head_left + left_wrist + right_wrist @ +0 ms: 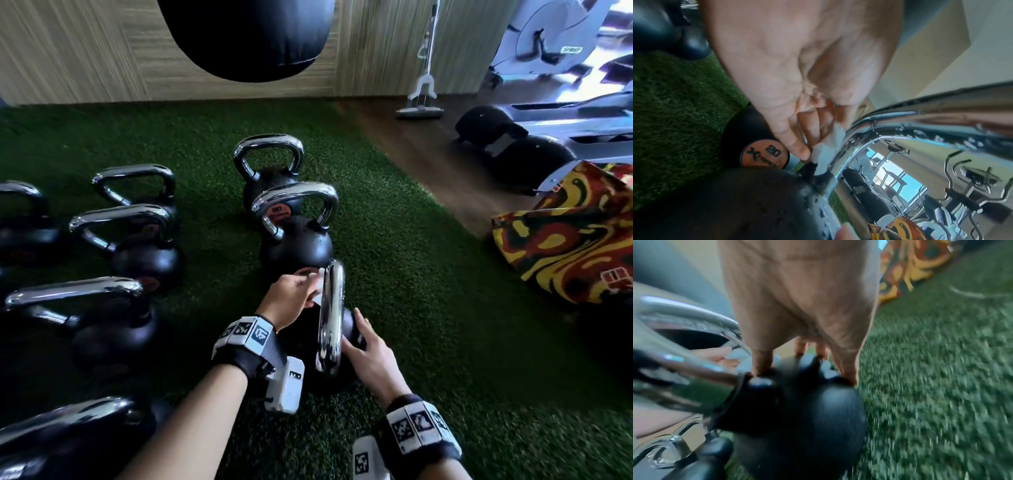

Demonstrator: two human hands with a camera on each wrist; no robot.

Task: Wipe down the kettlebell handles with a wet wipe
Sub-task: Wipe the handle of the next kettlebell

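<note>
Two hands work the nearest kettlebell on the green turf, its chrome handle running lengthwise away from the person, between the wrists. Left hand pinches a white wet wipe against the handle's far left leg. Right hand, fingers spread and straight, steadies the black ball.

Punching bag, mop by wall, patterned bag on green turf.
</note>
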